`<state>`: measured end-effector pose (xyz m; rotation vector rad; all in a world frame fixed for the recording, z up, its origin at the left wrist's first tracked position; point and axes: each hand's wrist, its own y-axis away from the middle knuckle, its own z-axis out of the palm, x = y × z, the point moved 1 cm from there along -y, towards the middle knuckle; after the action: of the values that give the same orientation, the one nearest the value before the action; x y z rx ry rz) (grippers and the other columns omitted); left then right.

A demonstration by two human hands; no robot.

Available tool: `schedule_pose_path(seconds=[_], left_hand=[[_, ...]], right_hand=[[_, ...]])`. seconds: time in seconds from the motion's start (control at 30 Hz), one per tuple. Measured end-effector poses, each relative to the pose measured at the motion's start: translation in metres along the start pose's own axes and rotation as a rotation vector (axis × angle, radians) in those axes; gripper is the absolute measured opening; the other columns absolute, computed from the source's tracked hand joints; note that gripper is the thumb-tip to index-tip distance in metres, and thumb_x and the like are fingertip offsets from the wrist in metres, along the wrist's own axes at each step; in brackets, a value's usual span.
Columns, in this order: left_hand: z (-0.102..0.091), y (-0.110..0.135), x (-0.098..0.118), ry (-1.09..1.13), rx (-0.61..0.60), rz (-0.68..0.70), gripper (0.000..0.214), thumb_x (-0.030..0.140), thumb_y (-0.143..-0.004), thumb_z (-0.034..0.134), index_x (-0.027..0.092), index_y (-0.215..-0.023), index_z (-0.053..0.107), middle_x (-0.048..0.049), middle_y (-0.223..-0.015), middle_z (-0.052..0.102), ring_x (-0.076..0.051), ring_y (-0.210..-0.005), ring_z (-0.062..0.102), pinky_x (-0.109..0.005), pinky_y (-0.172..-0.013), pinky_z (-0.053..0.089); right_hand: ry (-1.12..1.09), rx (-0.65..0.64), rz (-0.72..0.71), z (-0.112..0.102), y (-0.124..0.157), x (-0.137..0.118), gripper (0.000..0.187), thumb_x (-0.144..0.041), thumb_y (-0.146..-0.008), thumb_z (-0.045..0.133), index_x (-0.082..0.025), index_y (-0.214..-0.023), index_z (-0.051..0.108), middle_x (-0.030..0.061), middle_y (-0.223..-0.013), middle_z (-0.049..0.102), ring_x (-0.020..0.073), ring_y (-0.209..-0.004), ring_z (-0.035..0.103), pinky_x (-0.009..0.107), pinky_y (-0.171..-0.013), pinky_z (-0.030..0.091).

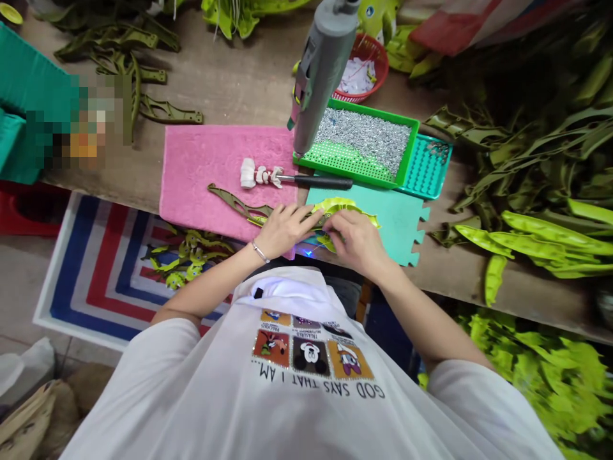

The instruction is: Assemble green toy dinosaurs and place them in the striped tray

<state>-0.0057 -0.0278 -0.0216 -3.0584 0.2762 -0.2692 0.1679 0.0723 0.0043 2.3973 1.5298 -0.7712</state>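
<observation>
A long curved olive-green plastic piece (232, 201) lies across the pink cloth pad and joins a lime-green plastic shell (340, 204) on its right. My left hand (286, 231) grips this piece near the middle, fingers laid over its top. My right hand (358, 241) is closed at the shell's near side, its fingertips pinched; anything between them is too small or hidden to name. Just beyond my hands lies a hammer (323, 182) with a black handle and a white wrapped head. A grey electric screwdriver (325, 70) hangs tip down above the bench.
A green tray (414, 137) of small metal screws stands beyond my right hand, beside a teal tray (433, 182). Behind is a red basket (380, 57). Olive strips (483, 137) and lime shells (541, 236) are heaped right. A striped bin (103, 268) holds assembled pieces below left.
</observation>
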Motion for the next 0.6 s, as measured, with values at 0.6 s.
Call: schedule_pose_path(seconds=[0.6], left_hand=[[0.014, 0.004, 0.015, 0.252, 0.271, 0.013, 0.020, 0.023, -0.099, 0.051, 0.023, -0.097, 0.070, -0.0094, -0.130, 0.070, -0.026, -0.127, 0.058, -0.058, -0.114, 0.032]], right_hand=[[-0.187, 0.178, 0.059, 0.011, 0.013, 0.005, 0.005, -0.021, -0.092, 0.058, -0.024, -0.090, 0.061, 0.0036, -0.086, 0.070, 0.0231, -0.087, 0.060, 0.041, -0.079, 0.045]])
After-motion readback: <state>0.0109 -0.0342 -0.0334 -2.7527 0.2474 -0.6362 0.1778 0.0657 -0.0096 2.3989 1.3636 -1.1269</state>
